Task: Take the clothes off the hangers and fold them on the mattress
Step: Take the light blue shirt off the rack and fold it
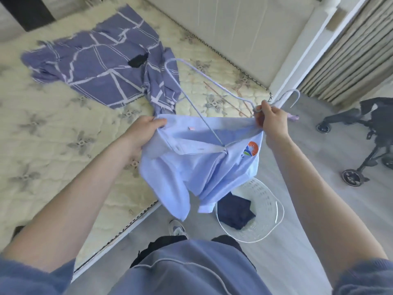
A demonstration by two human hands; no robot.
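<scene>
A light blue collared shirt [200, 167] with an orange logo on its chest hangs in the air in front of me, over the mattress's corner. My left hand [144, 133] grips the shirt's collar on the left side. My right hand [271, 120] holds the neck of a pale lilac wire hanger [200, 116] together with the shirt's right edge. One arm of the hanger still runs down inside the collar; the other stands up free above it. The mattress [51, 128], quilted with a flower pattern, fills the left half.
A purple cloth [100, 67] with white lines lies crumpled on the mattress, a dark patch on it. A white laundry basket [270, 201] holding a dark navy garment [235, 211] stands on the floor by my feet. A black stroller [370, 137] stands at the right, near curtains.
</scene>
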